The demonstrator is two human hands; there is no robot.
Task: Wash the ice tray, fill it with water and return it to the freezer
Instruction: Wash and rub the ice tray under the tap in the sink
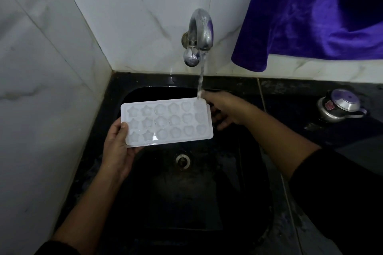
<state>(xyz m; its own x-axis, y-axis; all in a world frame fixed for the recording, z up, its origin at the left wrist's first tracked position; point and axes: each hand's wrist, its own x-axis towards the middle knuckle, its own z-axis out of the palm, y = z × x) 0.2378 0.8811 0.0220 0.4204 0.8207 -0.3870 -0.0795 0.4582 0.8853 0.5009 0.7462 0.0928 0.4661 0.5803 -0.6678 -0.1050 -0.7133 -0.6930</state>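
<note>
A white ice tray (165, 122) with star, flower and heart shaped cells is held level over the black sink (128, 97). My left hand (118, 147) grips its left end, thumb on top. My right hand (222, 111) holds the right end, fingers curled under the edge. Water runs from the metal tap (201, 33) and lands on the tray's far right corner.
A metal pressure cooker (339, 105) sits on the dark counter at the right. A purple cloth (310, 12) hangs over the wall tiles above it. The sink drain (182, 160) lies below the tray. White tiled walls close the left and back.
</note>
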